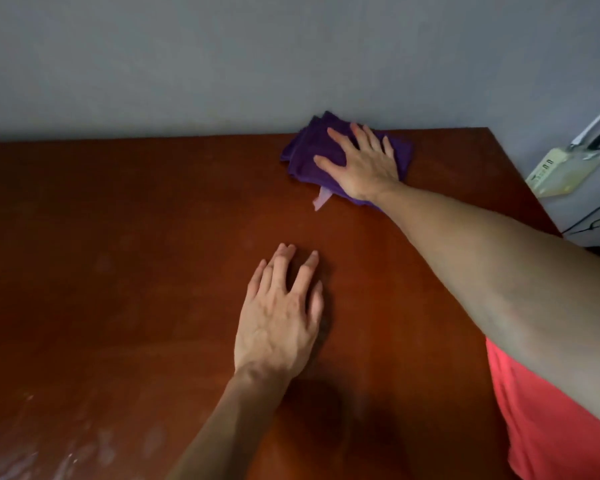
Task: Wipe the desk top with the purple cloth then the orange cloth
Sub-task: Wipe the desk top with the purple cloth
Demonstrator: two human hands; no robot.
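Your right hand (359, 161) lies flat on the folded purple microfibre cloth (305, 157), with the fingers spread wide and pressed down; it does not pinch the cloth, it only holds it under the palm. The cloth sits at the far edge of the reddish-brown wooden desk top (153, 237), just beside the grey wall (222, 64) and near the far right corner. A pale label tab (322, 197) sticks out from under the cloth on your side. Your left hand (281, 317) rests open on the bare wood in the middle of the desk, with nothing in it.

I judge you are in the first part of the task, the purple wipe. Near the left front the surface shows pale smears (49, 452), so that area probably needs more passes. The orange cloth for the second part I cannot identify with certainty; an orange-red fabric (548, 417) shows at the lower right, but it may be clothing.

The risks: with only a flat palm, the cloth can bunch or slip out if you pull back fast. Close to the right edge it can fall off the desk. A long reach also makes the pressure uneven, so streaks may stay.
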